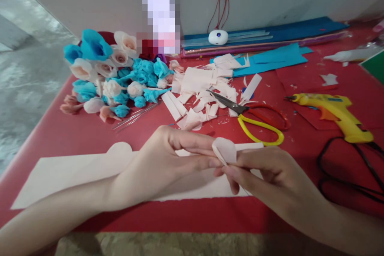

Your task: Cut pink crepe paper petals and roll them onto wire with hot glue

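Observation:
Between my two hands is a small pale pink paper petal (227,150), rounded at the top and pinched at its lower end. My left hand (168,164) comes in from the left, its thumb and fingers closed on the petal's left side. From the right, my right hand (270,176) grips the petal's base between thumb and fingers. Beneath both hands lies a long pale paper strip (75,172). One loose rounded petal (120,147) rests at that strip's upper edge, left of my left hand.
Scissors (249,112) with red and yellow handles lie open beyond my hands, by pale paper scraps (195,84). A yellow glue gun (336,112) with a black cord is at right. Blue, white and pink paper flowers (120,72) are heaped at back left on the red table (126,220).

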Demonstrator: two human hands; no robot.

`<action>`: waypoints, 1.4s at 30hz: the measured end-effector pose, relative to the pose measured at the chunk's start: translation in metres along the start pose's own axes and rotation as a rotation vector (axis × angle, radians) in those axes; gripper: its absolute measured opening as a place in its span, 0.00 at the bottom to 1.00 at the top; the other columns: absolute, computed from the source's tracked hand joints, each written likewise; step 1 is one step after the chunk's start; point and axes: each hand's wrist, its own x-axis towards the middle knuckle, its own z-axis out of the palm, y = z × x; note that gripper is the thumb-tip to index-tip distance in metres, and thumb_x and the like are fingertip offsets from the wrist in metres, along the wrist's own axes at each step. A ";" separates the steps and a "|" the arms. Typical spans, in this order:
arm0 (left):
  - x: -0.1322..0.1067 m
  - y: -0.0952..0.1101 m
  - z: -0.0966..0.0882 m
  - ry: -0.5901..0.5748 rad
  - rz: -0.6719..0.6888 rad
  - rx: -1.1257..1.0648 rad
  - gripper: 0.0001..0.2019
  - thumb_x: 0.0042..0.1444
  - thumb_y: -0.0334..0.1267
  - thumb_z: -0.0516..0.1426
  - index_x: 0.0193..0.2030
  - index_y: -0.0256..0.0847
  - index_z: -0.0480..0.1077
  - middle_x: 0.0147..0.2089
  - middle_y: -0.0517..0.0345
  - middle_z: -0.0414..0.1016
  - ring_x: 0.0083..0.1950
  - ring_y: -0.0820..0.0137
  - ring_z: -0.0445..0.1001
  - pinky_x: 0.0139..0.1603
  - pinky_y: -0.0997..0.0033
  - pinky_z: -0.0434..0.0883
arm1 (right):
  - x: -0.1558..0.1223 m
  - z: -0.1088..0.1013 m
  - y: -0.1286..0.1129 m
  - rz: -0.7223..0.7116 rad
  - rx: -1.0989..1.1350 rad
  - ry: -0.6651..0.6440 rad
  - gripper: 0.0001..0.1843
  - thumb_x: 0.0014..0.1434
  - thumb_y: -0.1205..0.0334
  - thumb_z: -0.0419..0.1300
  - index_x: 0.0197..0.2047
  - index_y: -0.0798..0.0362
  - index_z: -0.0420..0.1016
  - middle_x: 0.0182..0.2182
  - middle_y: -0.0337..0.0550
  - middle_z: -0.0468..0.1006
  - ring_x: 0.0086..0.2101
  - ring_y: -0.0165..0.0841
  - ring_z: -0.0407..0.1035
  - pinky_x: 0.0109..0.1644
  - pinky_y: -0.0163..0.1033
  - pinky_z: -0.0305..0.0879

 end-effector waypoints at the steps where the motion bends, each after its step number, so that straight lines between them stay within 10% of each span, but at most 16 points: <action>1: 0.000 0.000 0.000 0.004 0.001 0.004 0.09 0.54 0.30 0.56 0.38 0.44 0.77 0.35 0.63 0.80 0.38 0.69 0.77 0.41 0.74 0.75 | 0.000 0.000 0.000 -0.003 0.002 0.001 0.18 0.58 0.64 0.53 0.17 0.56 0.67 0.15 0.34 0.64 0.18 0.21 0.55 0.20 0.28 0.50; 13: 0.001 -0.007 0.000 0.141 0.106 0.277 0.06 0.51 0.35 0.60 0.35 0.47 0.77 0.40 0.65 0.79 0.43 0.69 0.76 0.64 0.64 0.53 | -0.002 -0.001 0.003 0.013 0.012 -0.052 0.20 0.60 0.61 0.51 0.17 0.56 0.63 0.17 0.36 0.66 0.20 0.23 0.59 0.22 0.31 0.51; 26: 0.008 -0.009 0.001 0.175 0.291 0.291 0.01 0.47 0.30 0.61 0.27 0.36 0.76 0.28 0.55 0.77 0.36 0.69 0.69 0.44 0.67 0.66 | -0.001 -0.001 -0.002 0.043 0.094 -0.057 0.15 0.58 0.64 0.52 0.21 0.56 0.68 0.17 0.36 0.68 0.20 0.23 0.59 0.21 0.30 0.51; 42: 0.008 -0.010 0.003 0.187 0.407 0.382 0.04 0.45 0.27 0.62 0.28 0.37 0.76 0.28 0.56 0.75 0.36 0.69 0.70 0.48 0.64 0.65 | 0.002 -0.002 -0.001 -0.068 -0.017 -0.021 0.17 0.57 0.69 0.53 0.16 0.56 0.64 0.15 0.32 0.57 0.18 0.20 0.53 0.20 0.29 0.46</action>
